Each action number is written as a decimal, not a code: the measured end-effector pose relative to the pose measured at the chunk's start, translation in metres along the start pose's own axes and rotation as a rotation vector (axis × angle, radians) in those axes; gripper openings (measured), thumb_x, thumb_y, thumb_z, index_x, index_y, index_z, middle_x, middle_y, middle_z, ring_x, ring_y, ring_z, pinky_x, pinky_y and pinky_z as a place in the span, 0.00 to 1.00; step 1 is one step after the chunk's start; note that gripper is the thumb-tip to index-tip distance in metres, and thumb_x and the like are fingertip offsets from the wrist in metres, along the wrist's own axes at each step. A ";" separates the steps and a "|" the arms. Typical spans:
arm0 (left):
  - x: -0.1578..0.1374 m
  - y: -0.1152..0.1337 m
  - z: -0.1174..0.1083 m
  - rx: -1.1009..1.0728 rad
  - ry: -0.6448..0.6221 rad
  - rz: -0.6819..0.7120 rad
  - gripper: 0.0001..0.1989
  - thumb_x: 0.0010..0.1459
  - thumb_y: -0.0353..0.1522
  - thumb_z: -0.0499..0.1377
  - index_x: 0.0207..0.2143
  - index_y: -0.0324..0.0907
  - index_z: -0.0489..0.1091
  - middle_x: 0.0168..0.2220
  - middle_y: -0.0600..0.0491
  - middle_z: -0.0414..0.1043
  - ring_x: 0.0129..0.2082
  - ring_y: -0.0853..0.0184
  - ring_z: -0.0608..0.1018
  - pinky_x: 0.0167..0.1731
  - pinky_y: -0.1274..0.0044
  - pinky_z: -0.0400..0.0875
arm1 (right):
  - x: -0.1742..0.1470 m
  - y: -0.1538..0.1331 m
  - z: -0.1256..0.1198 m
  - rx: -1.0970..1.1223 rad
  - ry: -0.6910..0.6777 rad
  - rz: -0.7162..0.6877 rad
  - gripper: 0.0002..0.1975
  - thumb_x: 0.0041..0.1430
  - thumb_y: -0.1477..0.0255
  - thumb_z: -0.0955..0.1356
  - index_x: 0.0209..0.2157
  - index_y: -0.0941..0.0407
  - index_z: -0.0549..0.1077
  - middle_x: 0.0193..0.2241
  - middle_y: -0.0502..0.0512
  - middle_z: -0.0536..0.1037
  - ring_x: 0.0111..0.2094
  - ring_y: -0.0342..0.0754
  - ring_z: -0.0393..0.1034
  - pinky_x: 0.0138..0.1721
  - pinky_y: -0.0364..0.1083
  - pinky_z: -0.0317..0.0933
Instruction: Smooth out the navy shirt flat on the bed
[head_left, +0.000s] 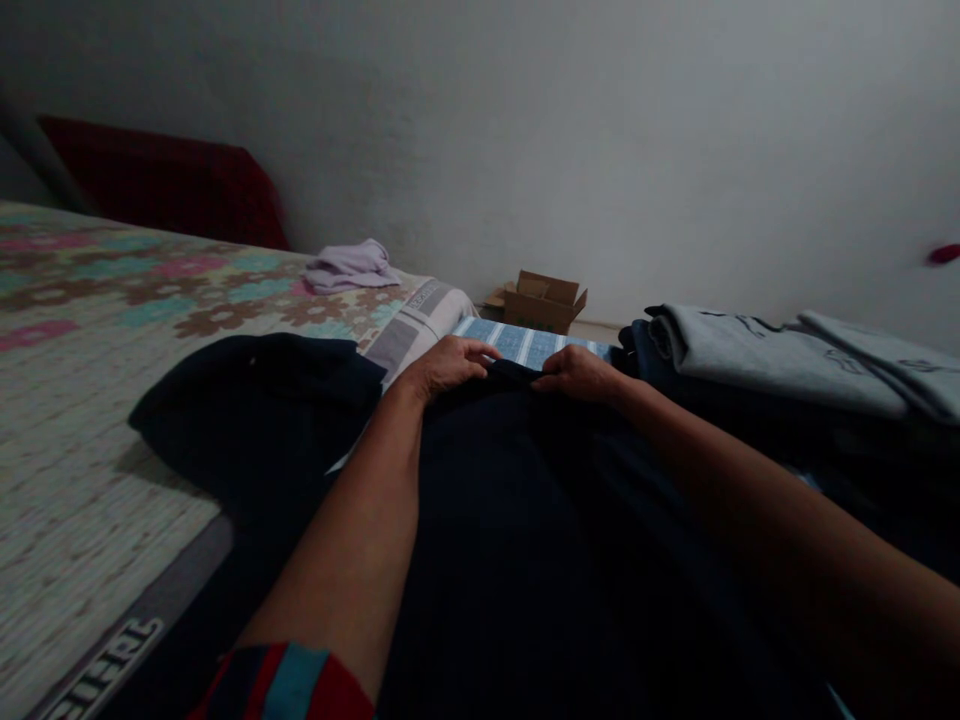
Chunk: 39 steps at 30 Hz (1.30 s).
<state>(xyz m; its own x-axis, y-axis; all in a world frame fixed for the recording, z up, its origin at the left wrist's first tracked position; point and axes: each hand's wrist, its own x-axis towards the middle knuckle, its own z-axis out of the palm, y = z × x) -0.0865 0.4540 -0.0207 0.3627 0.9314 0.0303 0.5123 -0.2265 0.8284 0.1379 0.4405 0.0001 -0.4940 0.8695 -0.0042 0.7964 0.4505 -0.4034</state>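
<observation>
A dark navy garment point(510, 520) lies spread in front of me, partly over the edge of a bed. My left hand point(444, 366) pinches its far edge, fingers curled on the cloth. My right hand point(577, 373) grips the same edge a little to the right. Both hands sit close together at the top of the garment. Under that edge lies a blue and white striped cloth point(525, 343). One sleeve of the dark garment point(255, 400) stretches left across the bed.
The bed has a floral cover point(112, 300) with a folded lilac cloth point(351, 265) and a dark red pillow point(165, 190) at the back. Grey folded clothes point(787, 355) are stacked at the right. A small open cardboard box point(543, 302) stands by the white wall.
</observation>
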 end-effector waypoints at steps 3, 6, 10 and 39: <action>0.000 0.006 0.002 0.064 -0.033 0.013 0.27 0.39 0.23 0.56 0.47 0.39 0.69 0.41 0.51 0.74 0.38 0.66 0.75 0.37 0.77 0.67 | 0.000 0.000 0.001 0.007 0.008 -0.003 0.12 0.52 0.68 0.67 0.19 0.58 0.67 0.14 0.44 0.59 0.19 0.39 0.54 0.23 0.42 0.47; 0.000 0.012 0.005 0.107 -0.069 0.042 0.25 0.37 0.22 0.56 0.42 0.39 0.72 0.37 0.53 0.75 0.35 0.67 0.74 0.35 0.78 0.66 | 0.000 0.002 0.001 0.005 0.024 0.013 0.11 0.51 0.68 0.68 0.19 0.58 0.68 0.14 0.44 0.60 0.19 0.39 0.54 0.23 0.42 0.46; 0.001 0.012 0.011 0.049 -0.090 0.064 0.18 0.39 0.22 0.54 0.35 0.38 0.74 0.29 0.55 0.75 0.28 0.70 0.73 0.30 0.79 0.65 | 0.000 0.004 0.002 0.002 0.035 0.015 0.11 0.51 0.68 0.68 0.20 0.58 0.69 0.14 0.45 0.60 0.18 0.39 0.54 0.22 0.42 0.46; -0.004 0.018 0.003 0.318 -0.035 -0.012 0.08 0.44 0.33 0.56 0.18 0.39 0.67 0.16 0.58 0.61 0.19 0.73 0.64 0.21 0.79 0.56 | -0.001 0.007 0.009 -0.078 0.095 -0.021 0.11 0.52 0.68 0.67 0.20 0.58 0.70 0.15 0.46 0.62 0.19 0.39 0.52 0.21 0.42 0.44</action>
<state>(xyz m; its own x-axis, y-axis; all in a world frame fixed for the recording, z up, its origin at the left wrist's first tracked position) -0.0759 0.4456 -0.0075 0.3793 0.9253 -0.0020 0.7319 -0.2987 0.6124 0.1404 0.4411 -0.0109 -0.4787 0.8732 0.0913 0.8128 0.4801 -0.3301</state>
